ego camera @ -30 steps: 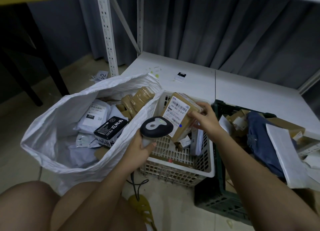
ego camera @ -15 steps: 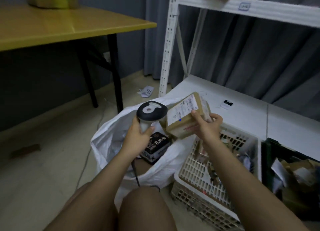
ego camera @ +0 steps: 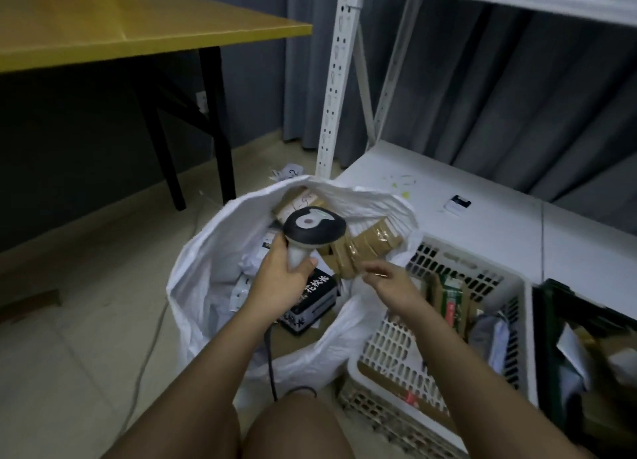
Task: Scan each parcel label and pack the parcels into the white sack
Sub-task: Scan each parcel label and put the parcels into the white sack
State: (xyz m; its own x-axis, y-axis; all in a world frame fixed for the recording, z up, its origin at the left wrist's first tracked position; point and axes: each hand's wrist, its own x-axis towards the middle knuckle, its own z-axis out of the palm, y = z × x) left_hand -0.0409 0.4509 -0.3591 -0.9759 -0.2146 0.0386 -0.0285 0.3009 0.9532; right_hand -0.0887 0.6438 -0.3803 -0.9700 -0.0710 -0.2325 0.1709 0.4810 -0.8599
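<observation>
My left hand (ego camera: 284, 274) grips the handle of a black-and-white barcode scanner (ego camera: 313, 231), held over the open white sack (ego camera: 206, 252) on the floor. A brown cardboard parcel (ego camera: 301, 200) with a white label lies at the sack's far side, partly behind the scanner. Taped brown parcels (ego camera: 365, 248) lean on the sack's right rim, and a black box with white characters (ego camera: 313, 300) lies lower inside. My right hand (ego camera: 386, 279) hovers at the sack's right edge with relaxed fingers, holding nothing.
A white slotted basket (ego camera: 389, 348) with several parcels stands right of the sack, and a dark green crate (ego camera: 551, 320) beside it. Behind them are a low white shelf board (ego camera: 499, 224) and a white rack post (ego camera: 336, 79). A yellow table (ego camera: 120, 31) stands at left.
My right hand has let go of the labelled brown parcel, which now lies in the sack. The scanner stays gripped in my left hand. The view shifted slightly down.
</observation>
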